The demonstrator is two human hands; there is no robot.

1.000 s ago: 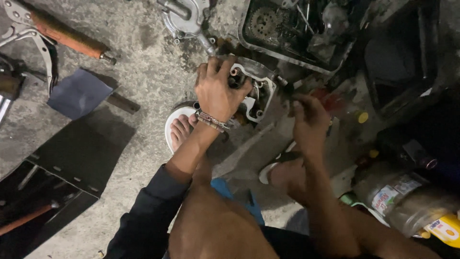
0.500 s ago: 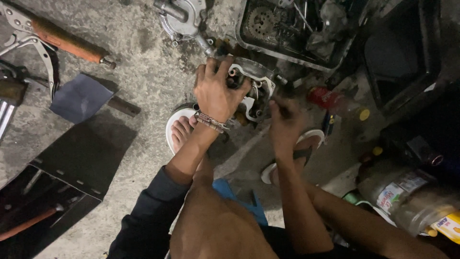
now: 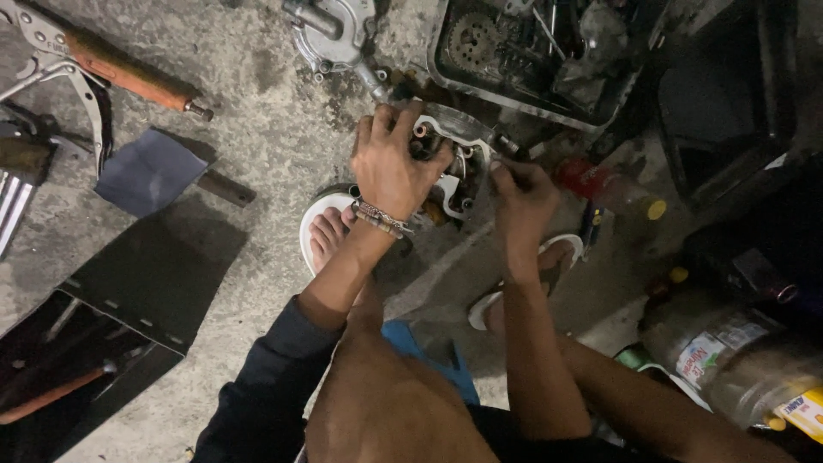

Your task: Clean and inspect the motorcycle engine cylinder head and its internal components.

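A grey metal engine cover (image 3: 459,137) with round holes lies on the concrete floor between my feet. My left hand (image 3: 390,167), a beaded bracelet on its wrist, presses down on the cover with fingers spread over its top edge. At the cover's right edge my right hand (image 3: 519,193) has its fingers pinched together; whether they hold a small part is hidden. My left foot in a white sandal (image 3: 321,231) sits just below the left hand.
A tray of gears and engine parts (image 3: 523,51) stands at the back. A round metal casing (image 3: 334,30) lies left of it. Locking pliers (image 3: 51,51), a dark cloth (image 3: 146,171), an open black toolbox (image 3: 111,334) and plastic bottles (image 3: 737,360) surround me.
My right hand has moved left and up, from beside the cover to its right edge. The left hand has stayed pressed on the cover.
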